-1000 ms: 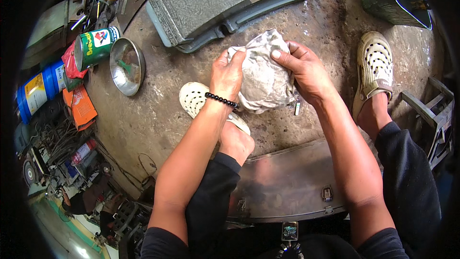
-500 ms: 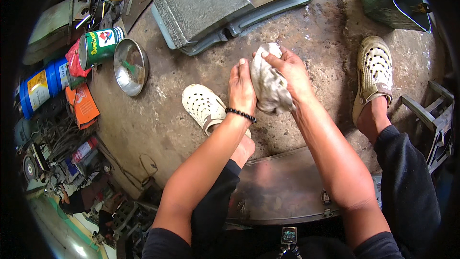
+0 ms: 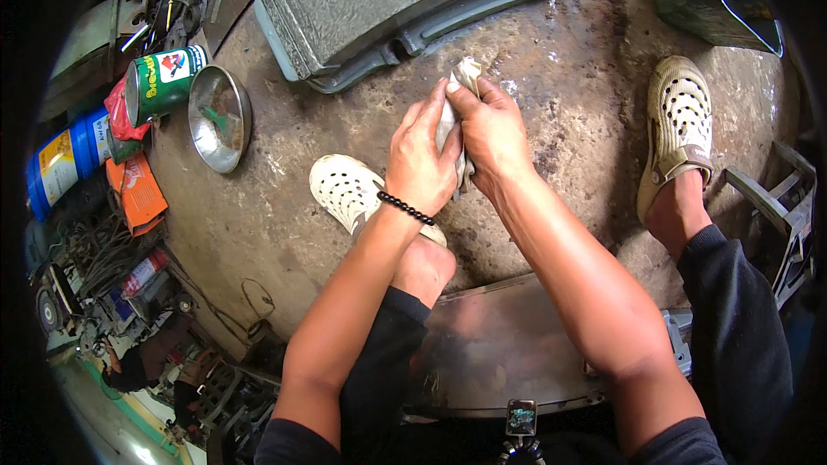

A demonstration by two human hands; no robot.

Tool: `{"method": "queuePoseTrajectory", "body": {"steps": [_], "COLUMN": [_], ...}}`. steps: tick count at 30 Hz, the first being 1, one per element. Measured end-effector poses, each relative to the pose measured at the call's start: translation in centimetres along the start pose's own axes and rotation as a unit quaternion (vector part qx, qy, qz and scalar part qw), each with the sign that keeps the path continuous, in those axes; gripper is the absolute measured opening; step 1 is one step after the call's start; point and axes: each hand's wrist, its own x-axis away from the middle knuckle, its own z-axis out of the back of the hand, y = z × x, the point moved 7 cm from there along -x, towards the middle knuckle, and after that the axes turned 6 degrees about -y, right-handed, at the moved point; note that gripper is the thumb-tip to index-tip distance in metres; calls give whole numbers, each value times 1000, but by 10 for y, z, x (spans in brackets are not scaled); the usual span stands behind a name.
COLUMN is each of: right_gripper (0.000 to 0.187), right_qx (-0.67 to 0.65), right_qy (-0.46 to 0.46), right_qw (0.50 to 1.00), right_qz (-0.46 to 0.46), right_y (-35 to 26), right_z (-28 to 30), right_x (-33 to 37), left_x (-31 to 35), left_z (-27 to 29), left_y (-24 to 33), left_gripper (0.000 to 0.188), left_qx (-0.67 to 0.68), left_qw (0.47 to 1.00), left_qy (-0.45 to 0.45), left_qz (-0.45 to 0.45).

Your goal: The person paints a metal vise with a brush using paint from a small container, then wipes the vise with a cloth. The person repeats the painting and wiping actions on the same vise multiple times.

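Observation:
A crumpled, stained whitish rag (image 3: 467,74) is squeezed between my two hands, in front of me above the floor. My left hand (image 3: 419,153), with a black bead bracelet at the wrist, presses the rag from the left, fingers pointing forward. From the right, my right hand (image 3: 501,133) grips it, thumb on top. Most of the cloth is hidden by the palms and fingers; its top end and a bit of its lower edge show. Just beyond the hands lies a heavy grey metal machine vise (image 3: 345,4).
To the left, a steel bowl (image 3: 205,133) holding something green sits beside a green can (image 3: 164,86) and a blue bucket (image 3: 71,159). A dark green open container (image 3: 711,0) stands far right. My clog-shod feet flank the hands; a metal panel (image 3: 508,336) lies below.
My hands have come together, bunching the rag that hung more spread out before. My left hand now covers more of it. The view has shifted slightly.

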Motion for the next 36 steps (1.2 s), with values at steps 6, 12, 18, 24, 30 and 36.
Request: {"method": "queuePoseTrajectory", "body": {"steps": [6,12,18,24,30,36], "right_gripper": [24,20,34,18,22,19], "right_qx": [-80,-158,-189,-152,-25,157], "right_qy": [71,60,29,26,56,106], "right_qw": [991,974,973,980,973,928], "right_qz": [80,148,130,124,222,321], "right_y": [-4,-4,-13,-18,-29,-46], "right_z": [1,-8,7,11,19,18], "right_x": [-26,-47,-55,-51,-52,-44], "left_x": [-5,-19,-14,-16,-23,-25], "left_z": [5,9,17,18,18,25], "left_y": [-15,-17,-6,-5,-10,-5], "left_gripper": [51,45,40,39,38,37], "left_qx": [123,105,66,89,140,116], "left_qw": [992,992,995,993,986,986], "left_qy": [22,65,64,69,81,101], "left_qz": [29,8,-24,-31,-45,-62]}}
